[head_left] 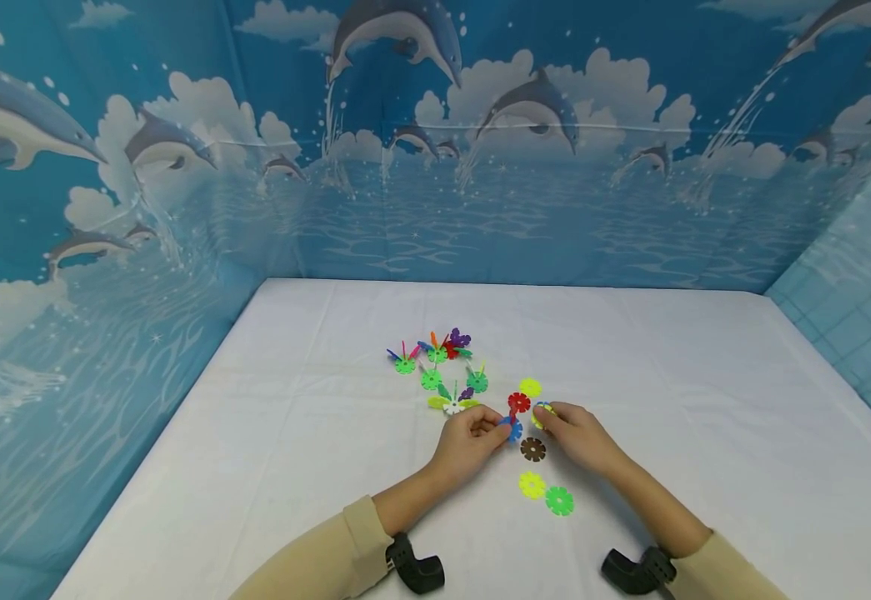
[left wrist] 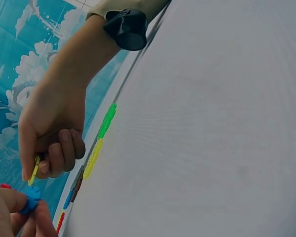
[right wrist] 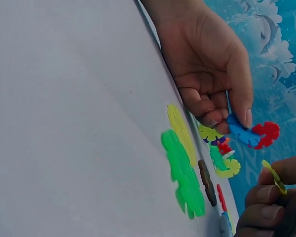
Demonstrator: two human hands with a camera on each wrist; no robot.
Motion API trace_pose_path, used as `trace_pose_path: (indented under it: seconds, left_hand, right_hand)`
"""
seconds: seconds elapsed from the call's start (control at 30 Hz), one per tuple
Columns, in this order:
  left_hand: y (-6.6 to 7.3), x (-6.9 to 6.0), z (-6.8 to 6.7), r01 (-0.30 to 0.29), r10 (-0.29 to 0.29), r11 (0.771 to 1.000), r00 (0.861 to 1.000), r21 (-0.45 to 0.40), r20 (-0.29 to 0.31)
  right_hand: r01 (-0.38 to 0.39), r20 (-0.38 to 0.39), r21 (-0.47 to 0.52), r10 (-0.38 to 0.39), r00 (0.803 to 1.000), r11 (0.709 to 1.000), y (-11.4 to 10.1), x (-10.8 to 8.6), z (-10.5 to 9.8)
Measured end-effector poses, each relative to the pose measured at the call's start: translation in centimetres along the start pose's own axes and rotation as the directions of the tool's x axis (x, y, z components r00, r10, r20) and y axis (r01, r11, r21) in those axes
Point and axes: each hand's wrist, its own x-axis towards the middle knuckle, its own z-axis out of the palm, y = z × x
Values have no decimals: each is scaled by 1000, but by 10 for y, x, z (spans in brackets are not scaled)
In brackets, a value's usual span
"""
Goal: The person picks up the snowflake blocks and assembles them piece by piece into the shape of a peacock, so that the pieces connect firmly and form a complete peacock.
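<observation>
Between the thumb and fingers of my left hand point(head_left: 471, 442) is a blue notched disc point(right wrist: 243, 132). A red notched disc point(right wrist: 267, 134) is joined to its edge. My right hand point(head_left: 583, 440) pinches a yellow notched disc point(left wrist: 33, 172) by its edge, close to the blue one but apart from it. On the table below lie a brown disc point(head_left: 533, 449), a red disc point(head_left: 519, 403) and a yellow disc point(head_left: 530, 387). A blue disc point(right wrist: 226, 224) lies partly hidden under my right hand in the head view.
Nearer me on the white tabletop point(head_left: 255, 467) lie a yellow disc point(head_left: 532, 485) and a green disc point(head_left: 559, 501). Farther left stands a ring of joined discs point(head_left: 431, 379) in several colours. Dolphin-printed curtains point(head_left: 525, 208) hang behind and beside the table.
</observation>
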Motion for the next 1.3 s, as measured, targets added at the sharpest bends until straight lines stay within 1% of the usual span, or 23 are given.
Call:
trace_pose_path:
  seconds: [0.07, 0.17, 0.23, 0.3, 0.4, 0.5, 0.6, 0.73, 0.83, 0.9, 1.0, 1.13, 1.23, 1.3]
  left_hand:
    - [-7, 3, 1, 16, -17, 1000, 1000, -8, -9]
    - [-22, 8, 3, 38, -38, 999, 999, -28, -20]
    - [-31, 10, 4, 41, -42, 998, 999, -40, -23]
    - [-35, 11, 4, 29, -30, 998, 999, -47, -24]
    - [-37, 10, 3, 9, -10, 999, 1000, -49, -15]
    - [-37, 9, 2, 6, -6, 999, 1000, -36, -2]
    - [-23, 5, 0, -8, 9, 1000, 1000, -30, 17]
    - [-24, 4, 0, -21, 22, 1000, 999, -11, 40]
    - [-37, 8, 1, -22, 22, 1000, 999, 2, 45]
    - [-37, 8, 1, -32, 32, 999, 998, -9, 54]
    - [-38, 8, 1, -27, 29, 999, 997, -26, 75]
    - [-39, 9, 3, -1, 5, 999, 996, -45, 92]
    - [-39, 9, 3, 6, -1, 999, 996, -51, 94]
    - [-39, 9, 3, -1, 4, 999, 996, -32, 92]
  right_hand:
    - [-11, 9, 31, 11, 1000, 999, -1, -2, 1]
    - [-16, 30, 75, 14, 999, 997, -2, -3, 3]
    - [-18, 48, 106, 13, 999, 994, -1, -3, 4]
    - [-13, 77, 139, 2, 997, 990, -1, -4, 6]
    - [1, 117, 181, -23, 993, 983, -1, -4, 8]
    - [4, 149, 215, -37, 988, 977, -2, -6, 9]
    - [-8, 154, 222, -27, 988, 975, -3, -7, 11]
    - [-34, 142, 201, 5, 990, 979, -5, -8, 15]
    - [-30, 126, 160, 10, 992, 987, -6, -9, 18]
    - [-26, 106, 130, 12, 994, 991, -6, -10, 20]
    - [-19, 70, 71, 14, 997, 997, -8, -12, 23]
    - [-12, 38, 2, 12, 999, 1000, -10, -14, 27]
    - [-10, 32, -27, 11, 999, 1000, -11, -15, 27]
    - [-19, 28, -25, 20, 999, 1000, -11, -15, 26]
